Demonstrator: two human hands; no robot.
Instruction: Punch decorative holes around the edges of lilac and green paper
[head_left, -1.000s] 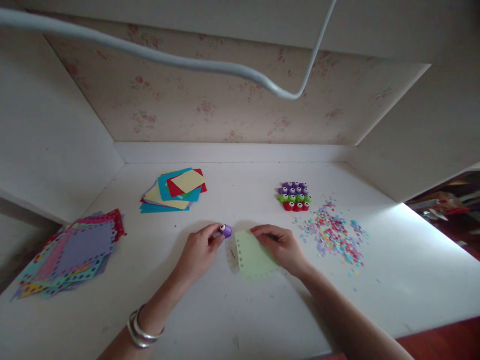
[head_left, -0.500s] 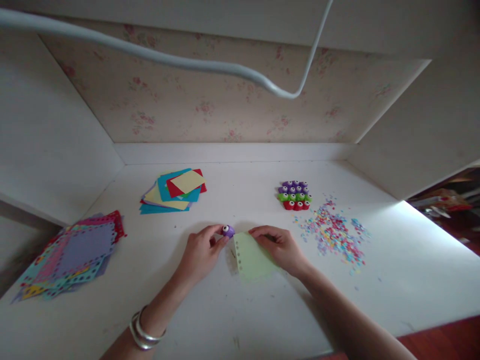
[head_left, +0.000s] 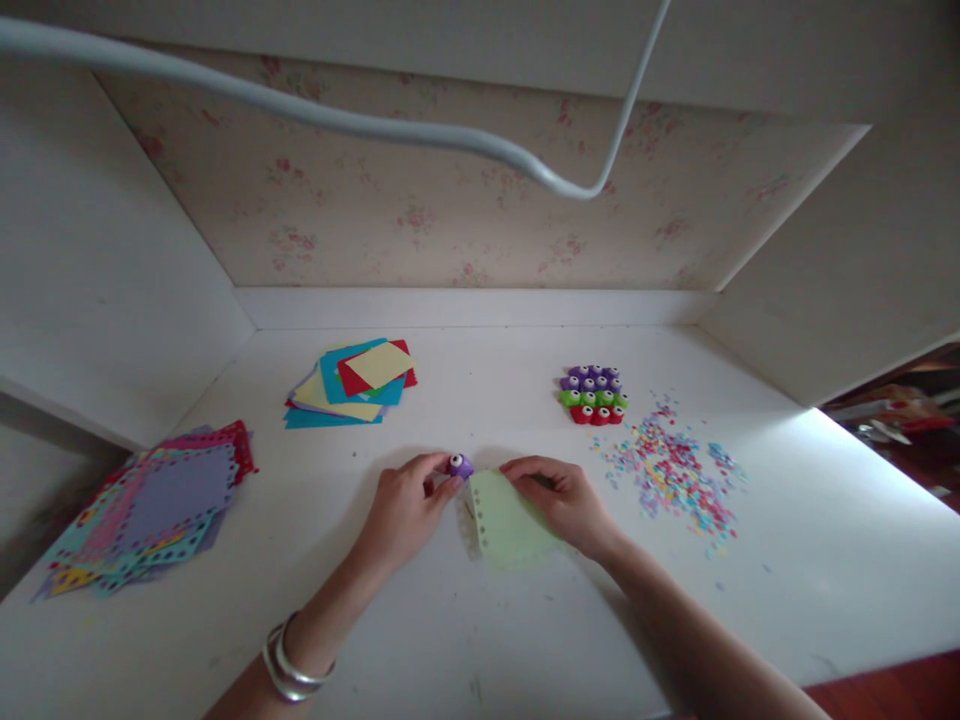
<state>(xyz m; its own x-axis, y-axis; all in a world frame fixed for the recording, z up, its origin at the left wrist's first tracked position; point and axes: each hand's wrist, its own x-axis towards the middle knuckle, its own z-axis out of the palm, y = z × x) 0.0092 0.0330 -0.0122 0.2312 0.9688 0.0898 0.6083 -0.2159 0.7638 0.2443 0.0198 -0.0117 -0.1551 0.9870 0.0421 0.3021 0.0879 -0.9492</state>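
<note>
My left hand [head_left: 405, 505] pinches a small purple paper punch [head_left: 460, 465] and holds it at the top left corner of a light green paper sheet [head_left: 504, 520]. The sheet lies on the white table [head_left: 480, 620] and has a row of punched holes along its left edge. My right hand [head_left: 562, 495] grips the sheet's upper right part, fingers curled on it. Silver bangles [head_left: 289, 665] sit on my left wrist.
A cluster of purple, green and red punches [head_left: 592, 392] stands at the back right, beside scattered paper confetti [head_left: 675, 470]. A stack of plain coloured sheets [head_left: 352, 382] lies at the back left. Punched sheets [head_left: 150, 505] are piled at the far left edge. A white cable [head_left: 375, 125] hangs overhead.
The punch in my left hand has shifted slightly right, closer to the green sheet's corner. My right hand stays on the sheet.
</note>
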